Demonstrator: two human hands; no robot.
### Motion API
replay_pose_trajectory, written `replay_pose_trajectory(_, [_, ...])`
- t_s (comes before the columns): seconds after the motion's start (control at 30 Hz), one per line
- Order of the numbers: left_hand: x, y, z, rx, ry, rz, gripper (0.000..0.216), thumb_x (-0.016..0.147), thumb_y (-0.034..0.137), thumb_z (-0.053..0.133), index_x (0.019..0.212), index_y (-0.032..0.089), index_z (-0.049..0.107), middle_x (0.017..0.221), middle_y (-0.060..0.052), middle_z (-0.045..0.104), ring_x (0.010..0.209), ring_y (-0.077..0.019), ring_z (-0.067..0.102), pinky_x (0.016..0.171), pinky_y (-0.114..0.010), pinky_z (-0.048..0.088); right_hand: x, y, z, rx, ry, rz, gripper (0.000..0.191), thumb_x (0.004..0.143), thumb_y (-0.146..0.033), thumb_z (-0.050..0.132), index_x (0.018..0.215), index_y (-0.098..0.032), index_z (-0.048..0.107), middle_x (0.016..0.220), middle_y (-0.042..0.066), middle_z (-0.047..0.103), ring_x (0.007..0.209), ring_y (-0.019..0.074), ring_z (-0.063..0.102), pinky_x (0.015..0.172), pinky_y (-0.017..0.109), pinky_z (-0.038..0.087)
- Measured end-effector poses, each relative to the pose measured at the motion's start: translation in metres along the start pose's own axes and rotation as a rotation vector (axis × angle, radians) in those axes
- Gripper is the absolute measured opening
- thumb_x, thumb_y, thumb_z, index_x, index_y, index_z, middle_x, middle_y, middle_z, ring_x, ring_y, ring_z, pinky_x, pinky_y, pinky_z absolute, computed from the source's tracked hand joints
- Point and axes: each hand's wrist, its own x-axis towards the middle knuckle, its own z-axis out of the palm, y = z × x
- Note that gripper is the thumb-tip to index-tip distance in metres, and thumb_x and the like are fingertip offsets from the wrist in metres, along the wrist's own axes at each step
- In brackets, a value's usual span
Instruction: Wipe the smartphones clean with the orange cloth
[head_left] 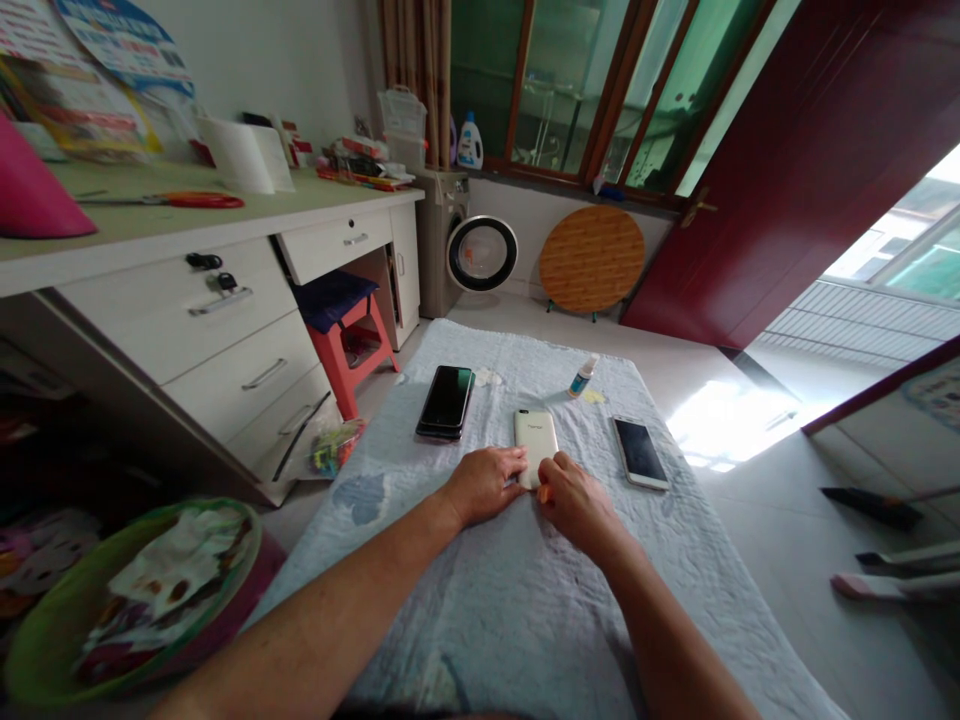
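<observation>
A pale gold smartphone (535,437) lies back side up on the cloth-covered table, its camera at the far end. My left hand (487,482) grips its lower left edge with the fingers closed against it. At the phone's near right corner, my right hand (574,497) is closed around a small orange object (545,493); the fingers hide most of it, so its kind does not show. A stack of dark smartphones (446,401) lies left of the hands. To the right rests a white smartphone (640,453) with a dark screen facing up. A small spray bottle (583,376) stands farther back.
A light blue patterned cloth (487,590) covers the table. Left are a white desk (247,290), a red stool (349,350) and a basin of cloths (142,600). Behind stand a washing machine (442,240) with its door ajar and a round wooden tabletop (592,258).
</observation>
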Motion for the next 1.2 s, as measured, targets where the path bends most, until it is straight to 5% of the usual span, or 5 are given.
replay_pose_trajectory(0.3, [0.000, -0.001, 0.001, 0.017, 0.006, -0.003, 0.032, 0.082, 0.027, 0.066, 0.113, 0.022, 0.067, 0.136, -0.007, 0.056, 0.119, -0.0229, 0.058, 0.101, -0.034, 0.044, -0.005, 0.025, -0.009, 0.011, -0.026, 0.039, 0.009, 0.080, -0.011, 0.049, 0.081, -0.018, 0.055, 0.083, 0.002, 0.054, 0.063, 0.0110, 0.047, 0.056, 0.026, 0.022])
replay_pose_trajectory(0.47, [-0.002, -0.001, 0.002, 0.030, 0.017, -0.013, 0.036, 0.082, 0.030, 0.065, 0.117, 0.022, 0.064, 0.137, -0.007, 0.056, 0.119, -0.0238, 0.058, 0.101, -0.036, 0.044, -0.002, 0.039, -0.017, 0.209, 0.106, 0.034, 0.004, 0.078, -0.014, 0.054, 0.077, -0.018, 0.055, 0.078, 0.001, 0.054, 0.068, 0.0119, 0.049, 0.062, 0.023, 0.031])
replay_pose_trajectory(0.73, [-0.004, -0.003, 0.007, 0.016, 0.068, -0.036, 0.042, 0.083, 0.033, 0.062, 0.123, 0.020, 0.059, 0.142, -0.010, 0.049, 0.124, -0.0242, 0.053, 0.104, -0.036, 0.043, 0.011, 0.029, 0.003, 0.440, 0.211, -0.048, 0.010, 0.085, -0.023, 0.055, 0.085, -0.018, 0.063, 0.087, 0.002, 0.057, 0.079, 0.0140, 0.054, 0.071, 0.024, 0.039])
replay_pose_trajectory(0.93, [-0.003, -0.002, 0.006, 0.001, 0.096, -0.081, 0.055, 0.077, 0.030, 0.065, 0.129, 0.018, 0.052, 0.137, -0.012, 0.052, 0.123, -0.0261, 0.053, 0.104, -0.036, 0.043, 0.022, 0.034, 0.014, 0.349, 0.342, 0.082, 0.019, 0.090, -0.026, 0.051, 0.087, -0.019, 0.068, 0.091, 0.004, 0.054, 0.086, 0.0156, 0.052, 0.078, 0.026, 0.040])
replay_pose_trajectory(1.2, [-0.001, 0.000, 0.007, -0.051, 0.124, -0.115, 0.060, 0.071, 0.040, 0.073, 0.124, 0.021, 0.052, 0.126, -0.009, 0.061, 0.115, -0.0274, 0.059, 0.099, -0.036, 0.045, 0.024, 0.015, 0.013, 0.309, 0.245, 0.056, 0.019, 0.091, -0.023, 0.050, 0.088, -0.018, 0.069, 0.090, 0.004, 0.054, 0.085, 0.0145, 0.052, 0.077, 0.024, 0.039])
